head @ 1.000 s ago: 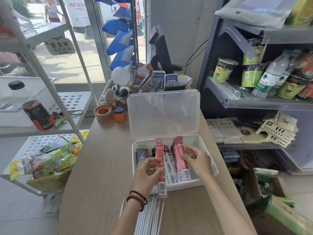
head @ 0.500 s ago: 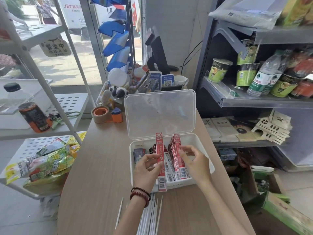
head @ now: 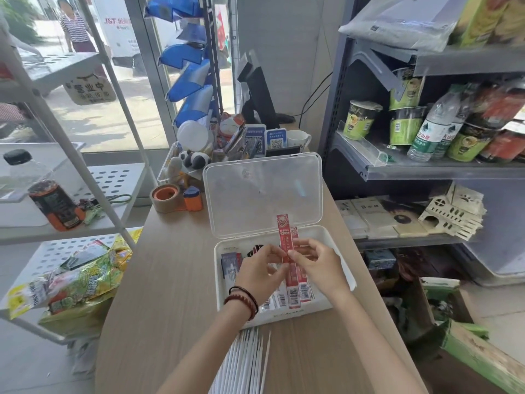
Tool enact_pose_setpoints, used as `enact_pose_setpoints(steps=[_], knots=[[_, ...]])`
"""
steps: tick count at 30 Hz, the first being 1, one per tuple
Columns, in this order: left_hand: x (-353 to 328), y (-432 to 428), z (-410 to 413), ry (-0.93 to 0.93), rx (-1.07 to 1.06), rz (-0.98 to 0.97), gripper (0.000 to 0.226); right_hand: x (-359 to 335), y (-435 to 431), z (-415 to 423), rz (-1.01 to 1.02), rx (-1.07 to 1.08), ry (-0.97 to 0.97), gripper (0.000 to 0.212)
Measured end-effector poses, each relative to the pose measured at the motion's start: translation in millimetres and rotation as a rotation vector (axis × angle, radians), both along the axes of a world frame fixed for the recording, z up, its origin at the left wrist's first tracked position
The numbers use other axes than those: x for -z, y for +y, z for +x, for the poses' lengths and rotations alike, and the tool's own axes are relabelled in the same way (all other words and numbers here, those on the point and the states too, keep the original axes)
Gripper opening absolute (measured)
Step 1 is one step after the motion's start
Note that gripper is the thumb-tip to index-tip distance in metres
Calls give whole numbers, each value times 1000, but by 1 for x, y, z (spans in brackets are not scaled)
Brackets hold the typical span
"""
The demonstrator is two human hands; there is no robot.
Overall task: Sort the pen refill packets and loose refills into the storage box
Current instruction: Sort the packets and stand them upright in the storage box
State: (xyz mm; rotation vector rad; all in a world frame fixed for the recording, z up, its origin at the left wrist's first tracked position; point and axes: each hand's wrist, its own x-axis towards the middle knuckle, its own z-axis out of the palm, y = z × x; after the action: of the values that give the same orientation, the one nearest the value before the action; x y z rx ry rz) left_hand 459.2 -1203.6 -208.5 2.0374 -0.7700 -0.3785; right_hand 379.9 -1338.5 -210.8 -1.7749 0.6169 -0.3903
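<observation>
Two hands [head: 257,273] [head: 321,268] pinching refill packet [head: 285,237], over storage box [head: 298,314]

The packet [head: 285,237] is red with a white barcode. The box [head: 298,314] is white, its lid [head: 261,194] clear. Refills [head: 247,362] are white, the table [head: 170,280] pale wood-grain, the bracelets [head: 245,301] dark red and black.

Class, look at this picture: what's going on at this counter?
A person's left hand and right hand both pinch one red refill packet, held upright over the open storage box. More packets lie inside it. The loose white refills lie on the counter, not yet sorted.
</observation>
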Motion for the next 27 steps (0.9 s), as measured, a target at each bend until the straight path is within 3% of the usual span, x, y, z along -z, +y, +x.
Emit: enact_pose_setpoints(steps=[11,17,27], knots=[[9,-27,7,-287,165,242,31,9,-20,13,-92,93,139,23],[23,-31,3,-216,157,248,36,20,-20,10,-150,86,174,17],[38,-32,0,-281,116,334,52,34,-16,7,-158,115,194,24]])
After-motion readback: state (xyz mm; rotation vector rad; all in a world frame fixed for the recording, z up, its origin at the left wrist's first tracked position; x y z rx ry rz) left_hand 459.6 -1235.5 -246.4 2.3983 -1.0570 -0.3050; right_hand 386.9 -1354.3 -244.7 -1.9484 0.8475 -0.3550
